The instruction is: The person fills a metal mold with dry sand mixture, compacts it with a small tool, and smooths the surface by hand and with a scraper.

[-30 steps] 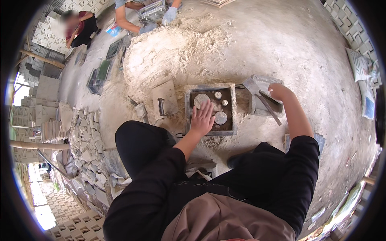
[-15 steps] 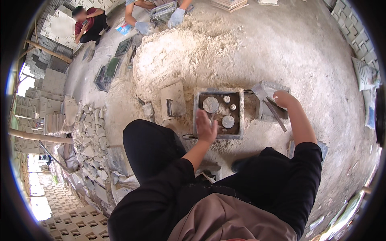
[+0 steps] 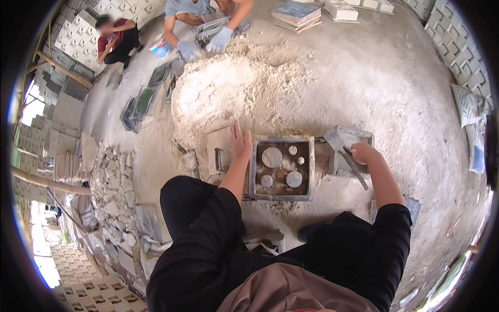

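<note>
A square metal mold frame stands on the floor before me. Several round grey discs, among them a large one, sit in its brown bed. My left hand, fingers stretched, is at the mold's left side, over the edge of a flat board with a dark handle. To the right, my right hand is closed around the dark handle of what looks like a trowel, above a shallow grey tray. A narrow metal bar slants across the tray's front edge.
A heap of pale powder lies beyond the mold. Past it a co-worker's gloved hands are by a metal frame; another person crouches at far left. Broken rubble lies left, stacked slabs at the back.
My left hand has moved left from over the mold to the board beside it, uncovering another disc. My right hand stays at the tray with the trowel. The whole view has shifted.
</note>
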